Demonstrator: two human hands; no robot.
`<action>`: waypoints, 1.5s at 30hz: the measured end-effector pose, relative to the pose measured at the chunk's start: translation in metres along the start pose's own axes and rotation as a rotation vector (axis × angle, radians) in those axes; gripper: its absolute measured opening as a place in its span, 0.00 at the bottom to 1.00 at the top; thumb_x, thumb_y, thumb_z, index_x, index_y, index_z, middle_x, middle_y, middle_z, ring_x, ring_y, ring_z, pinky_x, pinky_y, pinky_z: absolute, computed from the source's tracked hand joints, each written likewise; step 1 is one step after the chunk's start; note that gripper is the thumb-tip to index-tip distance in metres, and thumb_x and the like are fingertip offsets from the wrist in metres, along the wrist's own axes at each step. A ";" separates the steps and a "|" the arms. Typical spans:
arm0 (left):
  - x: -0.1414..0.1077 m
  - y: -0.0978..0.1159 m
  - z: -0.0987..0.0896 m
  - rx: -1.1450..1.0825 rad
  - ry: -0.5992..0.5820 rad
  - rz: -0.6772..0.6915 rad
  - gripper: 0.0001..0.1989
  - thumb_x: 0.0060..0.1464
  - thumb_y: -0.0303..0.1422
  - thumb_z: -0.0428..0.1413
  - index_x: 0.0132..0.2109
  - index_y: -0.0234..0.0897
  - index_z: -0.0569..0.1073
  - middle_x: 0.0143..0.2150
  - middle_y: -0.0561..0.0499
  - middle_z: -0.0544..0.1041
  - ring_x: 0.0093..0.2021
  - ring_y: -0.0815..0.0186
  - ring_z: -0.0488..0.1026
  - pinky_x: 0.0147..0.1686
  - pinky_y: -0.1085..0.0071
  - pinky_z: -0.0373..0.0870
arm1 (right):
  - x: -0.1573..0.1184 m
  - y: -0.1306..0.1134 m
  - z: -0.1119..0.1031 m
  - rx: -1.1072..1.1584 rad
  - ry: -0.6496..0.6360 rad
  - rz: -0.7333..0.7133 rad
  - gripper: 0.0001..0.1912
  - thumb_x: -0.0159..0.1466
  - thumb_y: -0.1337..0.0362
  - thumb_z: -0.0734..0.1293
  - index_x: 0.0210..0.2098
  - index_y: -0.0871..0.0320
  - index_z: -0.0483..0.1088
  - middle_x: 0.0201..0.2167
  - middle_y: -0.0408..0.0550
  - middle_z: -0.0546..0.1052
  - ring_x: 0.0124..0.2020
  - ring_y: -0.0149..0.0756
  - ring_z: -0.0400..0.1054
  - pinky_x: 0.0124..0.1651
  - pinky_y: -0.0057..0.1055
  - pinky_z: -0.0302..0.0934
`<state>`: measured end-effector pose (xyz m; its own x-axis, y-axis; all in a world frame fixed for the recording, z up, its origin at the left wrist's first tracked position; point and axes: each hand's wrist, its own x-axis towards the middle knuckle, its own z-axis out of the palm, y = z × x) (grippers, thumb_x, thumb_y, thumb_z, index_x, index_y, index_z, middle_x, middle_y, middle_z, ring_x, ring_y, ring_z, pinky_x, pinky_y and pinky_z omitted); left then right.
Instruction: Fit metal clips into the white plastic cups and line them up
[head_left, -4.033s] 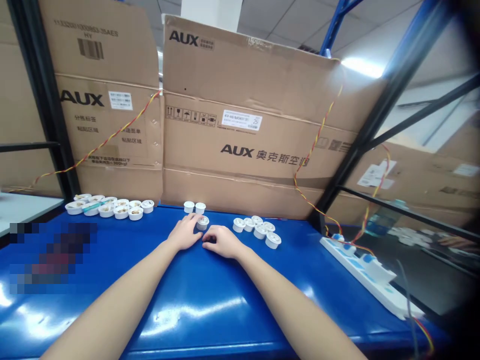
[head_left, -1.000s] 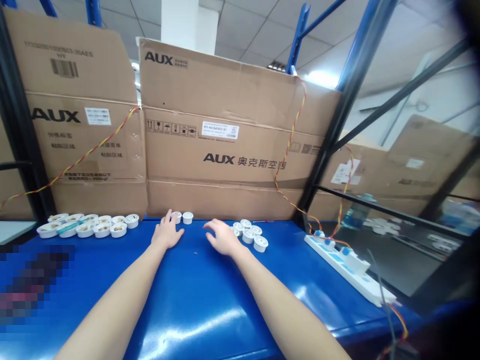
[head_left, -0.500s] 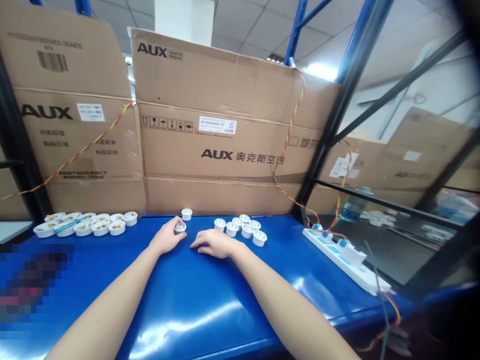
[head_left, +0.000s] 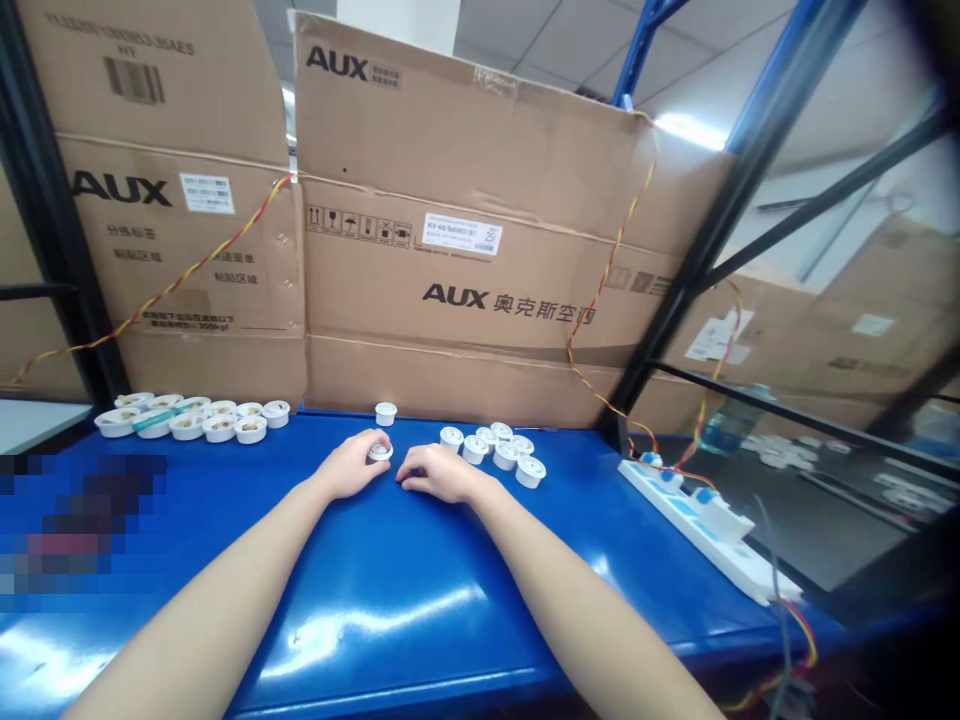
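My left hand [head_left: 354, 466] is closed round a small white round cup [head_left: 380, 454], thumb and fingers on either side of its rim. Something pale shows inside the cup, too small to name. Just right of it, my right hand [head_left: 439, 473] hovers low over the blue table with its fingers curled inward. Its fingertips point at the cup with a slight gap between; whatever they hold, if anything, is hidden. Behind the left hand stands another white cup [head_left: 385, 414]. Several similar white cups [head_left: 530, 472] form a loose cluster behind and right of my right hand.
At the back left, white cups [head_left: 250, 430] with brownish contents sit in two rows, a teal strip [head_left: 156, 416] lying across some. Cardboard [head_left: 450, 380] walls the back of the blue table [head_left: 360, 600]. A white power strip [head_left: 697, 530] with plugs and wires runs along the right.
My right hand has come slightly nearer the cup in my left hand. The left hand keeps its hold. The whole view has shifted a little.
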<state>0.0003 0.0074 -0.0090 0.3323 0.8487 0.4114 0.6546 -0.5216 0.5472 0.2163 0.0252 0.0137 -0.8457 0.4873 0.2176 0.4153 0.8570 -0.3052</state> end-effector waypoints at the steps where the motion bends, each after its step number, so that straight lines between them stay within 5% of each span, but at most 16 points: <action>1: 0.000 0.000 0.000 0.003 0.000 -0.001 0.07 0.51 0.34 0.54 0.40 0.42 0.70 0.42 0.52 0.74 0.42 0.62 0.71 0.44 0.67 0.66 | 0.000 0.001 0.001 0.015 0.006 0.016 0.08 0.61 0.66 0.67 0.40 0.56 0.76 0.39 0.47 0.77 0.39 0.33 0.70 0.42 0.27 0.61; 20: 0.000 0.003 -0.002 -0.025 -0.003 -0.030 0.17 0.47 0.35 0.57 0.46 0.43 0.69 0.46 0.51 0.75 0.45 0.59 0.72 0.46 0.65 0.67 | 0.003 0.005 0.011 0.244 0.058 0.252 0.07 0.55 0.66 0.69 0.34 0.57 0.76 0.30 0.43 0.78 0.29 0.31 0.69 0.33 0.25 0.60; 27: 0.003 -0.008 -0.007 -0.058 0.000 -0.190 0.25 0.42 0.39 0.62 0.49 0.42 0.70 0.44 0.51 0.78 0.44 0.57 0.75 0.45 0.65 0.69 | 0.001 0.010 0.012 0.479 0.107 0.320 0.10 0.54 0.59 0.70 0.32 0.60 0.77 0.29 0.45 0.78 0.31 0.33 0.69 0.34 0.27 0.61; 37: 0.001 0.021 -0.002 0.121 0.107 0.074 0.21 0.44 0.31 0.60 0.49 0.43 0.73 0.49 0.50 0.76 0.50 0.56 0.70 0.51 0.64 0.66 | 0.008 -0.004 0.008 0.550 0.519 0.401 0.15 0.56 0.53 0.68 0.30 0.61 0.75 0.29 0.46 0.77 0.31 0.34 0.68 0.37 0.30 0.62; 45: 0.000 0.025 0.002 0.150 0.108 0.102 0.22 0.47 0.33 0.59 0.51 0.42 0.73 0.50 0.48 0.74 0.51 0.57 0.69 0.53 0.63 0.66 | 0.010 -0.006 0.011 0.522 0.496 0.417 0.14 0.56 0.54 0.68 0.28 0.60 0.74 0.27 0.45 0.77 0.30 0.34 0.68 0.36 0.29 0.61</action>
<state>0.0185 -0.0055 0.0031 0.3328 0.7738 0.5389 0.7178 -0.5785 0.3874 0.2022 0.0232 0.0077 -0.3603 0.8697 0.3375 0.3499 0.4613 -0.8153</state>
